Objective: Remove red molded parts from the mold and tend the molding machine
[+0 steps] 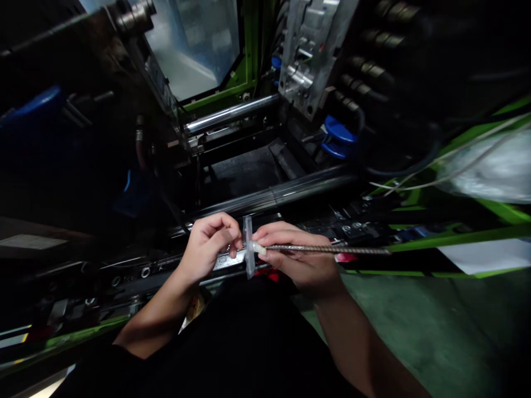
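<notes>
My right hand [309, 257] pinches a whitish plastic stub [259, 249] between thumb and fingers. A thin ribbed metal rod [332, 249] extends from the stub across this hand to the right. Against the stub's left end stands a flat translucent plastic piece [249, 249], seen edge-on. My left hand [211, 243] is just left of that piece, fingers curled and closed, fingertips close to its face. Whether they hold some small thing is hidden.
Beyond the hands lies an open machine with polished round bars [274, 196] and a metal mould block [309, 61]. Blue clamps [340, 135] and hoses flank the block. A clear plastic bag [489, 166] hangs at right, above a green floor [398, 315].
</notes>
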Demonstrator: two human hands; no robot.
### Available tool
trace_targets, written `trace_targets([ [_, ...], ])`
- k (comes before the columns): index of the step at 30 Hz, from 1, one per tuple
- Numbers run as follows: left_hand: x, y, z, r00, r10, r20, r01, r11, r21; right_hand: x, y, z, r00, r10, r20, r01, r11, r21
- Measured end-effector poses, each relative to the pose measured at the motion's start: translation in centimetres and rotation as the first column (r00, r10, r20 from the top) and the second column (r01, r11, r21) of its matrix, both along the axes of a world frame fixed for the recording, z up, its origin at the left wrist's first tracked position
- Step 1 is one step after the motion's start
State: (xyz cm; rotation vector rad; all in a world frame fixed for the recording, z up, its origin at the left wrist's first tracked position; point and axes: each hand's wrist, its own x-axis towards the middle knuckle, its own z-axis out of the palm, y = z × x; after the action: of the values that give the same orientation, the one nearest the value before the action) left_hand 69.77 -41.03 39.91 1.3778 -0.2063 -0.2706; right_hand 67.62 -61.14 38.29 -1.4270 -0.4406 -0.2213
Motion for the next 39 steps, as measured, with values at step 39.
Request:
trace_targets([
  [39, 0.4, 9.1, -13.2, 0.744, 0.635, -0.207, -0.581, 0.768, 0.268, 31.6, 10.1, 8.0, 0.993, -0.079, -0.082, 0.108, 0.886, 0.450],
])
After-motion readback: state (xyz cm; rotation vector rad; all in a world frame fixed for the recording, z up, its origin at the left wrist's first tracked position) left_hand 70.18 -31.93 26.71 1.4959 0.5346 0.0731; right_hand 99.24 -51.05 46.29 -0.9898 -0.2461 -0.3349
